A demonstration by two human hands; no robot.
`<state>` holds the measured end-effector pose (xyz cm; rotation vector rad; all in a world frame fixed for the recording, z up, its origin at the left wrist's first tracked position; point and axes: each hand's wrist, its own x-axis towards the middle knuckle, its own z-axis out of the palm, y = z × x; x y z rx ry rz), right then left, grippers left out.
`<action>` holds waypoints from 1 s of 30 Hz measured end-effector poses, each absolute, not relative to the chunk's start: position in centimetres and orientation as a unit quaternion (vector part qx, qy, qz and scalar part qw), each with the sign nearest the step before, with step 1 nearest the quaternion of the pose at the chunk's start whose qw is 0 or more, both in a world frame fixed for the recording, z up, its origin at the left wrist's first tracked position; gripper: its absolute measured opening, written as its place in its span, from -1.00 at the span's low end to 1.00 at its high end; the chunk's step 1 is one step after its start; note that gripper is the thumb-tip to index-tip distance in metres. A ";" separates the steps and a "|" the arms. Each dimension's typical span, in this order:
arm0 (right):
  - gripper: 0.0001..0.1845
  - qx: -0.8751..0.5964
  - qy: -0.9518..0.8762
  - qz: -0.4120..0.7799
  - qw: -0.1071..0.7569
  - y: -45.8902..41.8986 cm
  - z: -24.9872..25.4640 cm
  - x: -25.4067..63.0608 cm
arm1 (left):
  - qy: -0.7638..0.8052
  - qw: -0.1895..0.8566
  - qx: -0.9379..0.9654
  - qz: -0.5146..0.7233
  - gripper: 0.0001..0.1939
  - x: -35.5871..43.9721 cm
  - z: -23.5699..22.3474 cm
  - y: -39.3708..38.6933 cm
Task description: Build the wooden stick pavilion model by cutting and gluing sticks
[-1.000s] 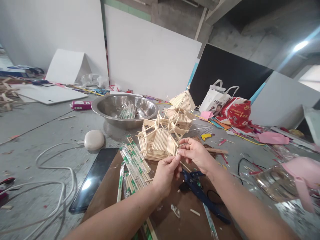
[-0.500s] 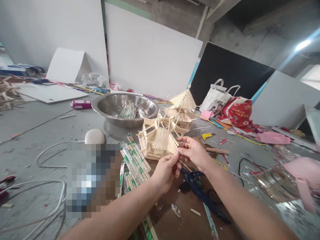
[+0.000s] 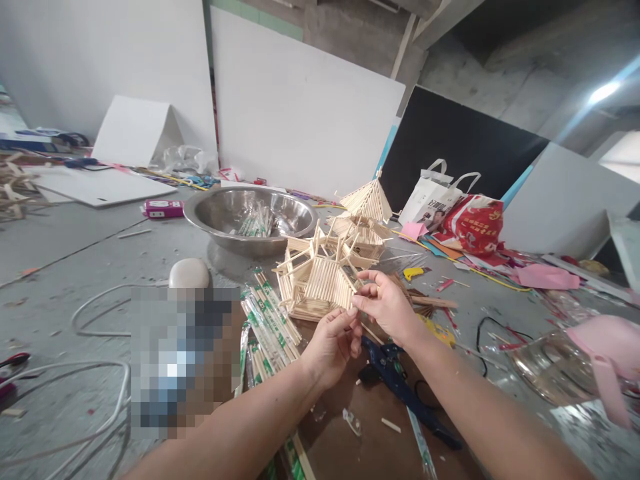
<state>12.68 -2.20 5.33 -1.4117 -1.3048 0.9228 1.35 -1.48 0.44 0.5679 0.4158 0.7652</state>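
Note:
A model built from wooden chopsticks (image 3: 325, 279) stands in front of me, with slatted sloping sides and sticks jutting from its open top. At its lower right edge, my right hand (image 3: 385, 303) is closed in a pinch, fingertips against or just beside the slats. My left hand (image 3: 333, 340) is closed just below it, thumb and forefinger together near the same edge. Whatever small piece lies between the fingers is hidden. Wrapped chopsticks (image 3: 273, 320) lie left of my hands. A dark blue hand cutter (image 3: 405, 393) lies below my right wrist on a brown board (image 3: 350, 453).
Behind the model stand a tiered chopstick tower (image 3: 367, 200) and a steel basin (image 3: 220, 223) holding wrapped chopsticks. A yellow tool (image 3: 440, 330) and a yellow knife (image 3: 413, 273) lie right. A white cable (image 3: 100, 290) crosses the left floor; bags (image 3: 475, 223) stand at back right.
My right hand has shifted slightly, its fingertips moving a little apart from the left hand's. My left hand has dropped very slightly. The model stays in place.

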 end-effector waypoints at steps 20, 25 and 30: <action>-0.53 -0.574 -0.538 0.388 0.480 -2.0 5.1 12.6 | 0.169 0.869 0.278 0.372 -0.78 1.2 -0.2 -0.9; -0.54 -0.574 -0.532 0.395 0.481 -2.0 5.1 12.7 | 0.166 0.868 0.288 0.369 -0.76 1.2 -0.2 -0.8; -0.53 -0.575 -0.541 0.389 0.475 -2.2 5.1 12.7 | 0.163 0.870 0.293 0.361 -0.75 1.1 -0.4 -0.7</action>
